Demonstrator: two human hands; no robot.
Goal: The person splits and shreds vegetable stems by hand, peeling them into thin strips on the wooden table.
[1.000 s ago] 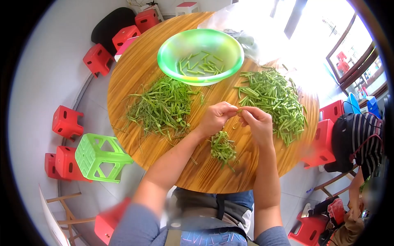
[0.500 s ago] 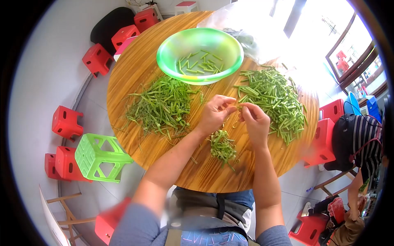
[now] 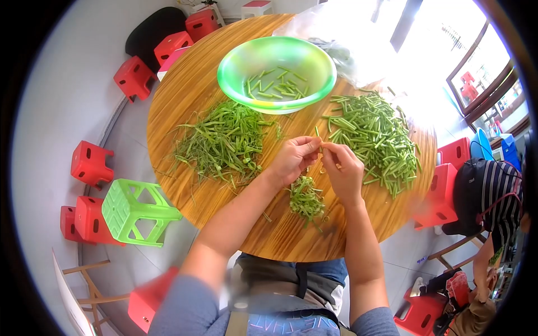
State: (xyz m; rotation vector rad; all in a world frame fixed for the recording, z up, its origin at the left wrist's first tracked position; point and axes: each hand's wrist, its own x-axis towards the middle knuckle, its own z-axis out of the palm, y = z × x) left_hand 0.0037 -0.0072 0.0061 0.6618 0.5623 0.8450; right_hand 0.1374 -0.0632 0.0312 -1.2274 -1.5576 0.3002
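Note:
My left hand (image 3: 295, 159) and my right hand (image 3: 343, 169) meet fingertip to fingertip over the round table. A thin green stem piece (image 3: 317, 132) sticks up from the pinched fingers, its lower end hidden between them. Just below my hands lies a small heap of curled pale-green peelings (image 3: 306, 200). To the left is a larger pile of green leaves and trimmings (image 3: 224, 143). A big pile of short-cut green stems (image 3: 376, 140) spreads to the right, close to my right hand.
A green-and-white plastic basin (image 3: 224, 84) with several stem pieces inside stands at the back of the wooden table (image 3: 185, 112). Behind it is a clear plastic bag (image 3: 358, 45). A green stool (image 3: 131, 213) and several red stools surround the table. Another person (image 3: 476, 285) sits at lower right.
My hands have come slightly lower and closer together, with the fingertips now meeting. The green stem piece now shows upright above the fingers. The piles look the same.

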